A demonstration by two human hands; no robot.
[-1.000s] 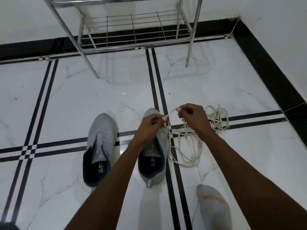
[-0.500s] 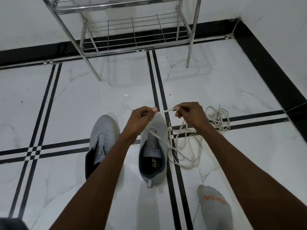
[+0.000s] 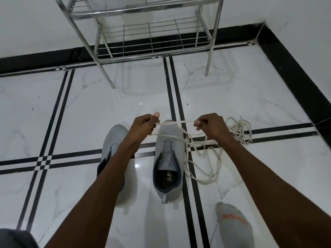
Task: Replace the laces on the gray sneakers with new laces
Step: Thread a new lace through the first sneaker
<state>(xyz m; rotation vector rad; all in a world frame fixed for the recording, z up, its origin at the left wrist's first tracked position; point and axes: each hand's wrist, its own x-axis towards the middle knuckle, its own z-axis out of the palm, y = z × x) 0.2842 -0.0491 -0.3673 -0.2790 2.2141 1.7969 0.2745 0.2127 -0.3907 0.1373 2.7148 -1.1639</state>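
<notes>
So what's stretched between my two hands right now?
In the head view, a flat white lace runs taut from the left hand to the right hand, above the toe of the right gray sneaker.

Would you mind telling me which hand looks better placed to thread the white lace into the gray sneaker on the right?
Probably the left hand: it pinches the flat white lace just above the right gray sneaker's empty eyelets, while the right hand holds it off to the side.
</notes>
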